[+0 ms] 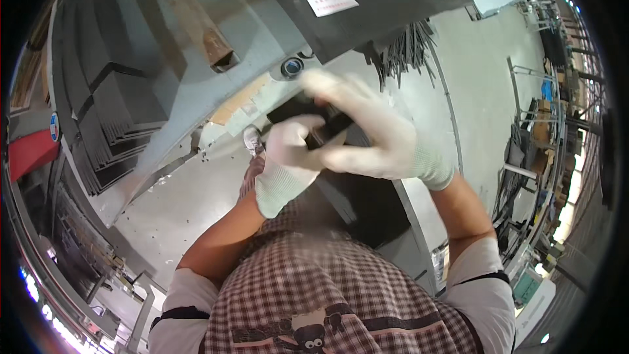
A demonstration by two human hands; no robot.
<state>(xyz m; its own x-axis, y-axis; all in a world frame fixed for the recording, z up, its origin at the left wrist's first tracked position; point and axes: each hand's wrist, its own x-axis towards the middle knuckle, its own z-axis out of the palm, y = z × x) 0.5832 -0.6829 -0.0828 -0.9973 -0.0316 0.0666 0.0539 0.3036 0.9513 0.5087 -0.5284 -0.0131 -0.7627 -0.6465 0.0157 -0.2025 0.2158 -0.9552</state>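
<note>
Work looks unfinished: white-gloved left hand (288,147) seemingly grips a flat black piece (293,109); white-gloved right hand (388,132), blurred, shows no clear grip.

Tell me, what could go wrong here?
The dark piece might slip and fall: the left hand and right hand are close around it, too blurred to show a firm grip. Thin dark strips jut out past the edge of the dark sheet, so something could perhaps catch on them.
</note>
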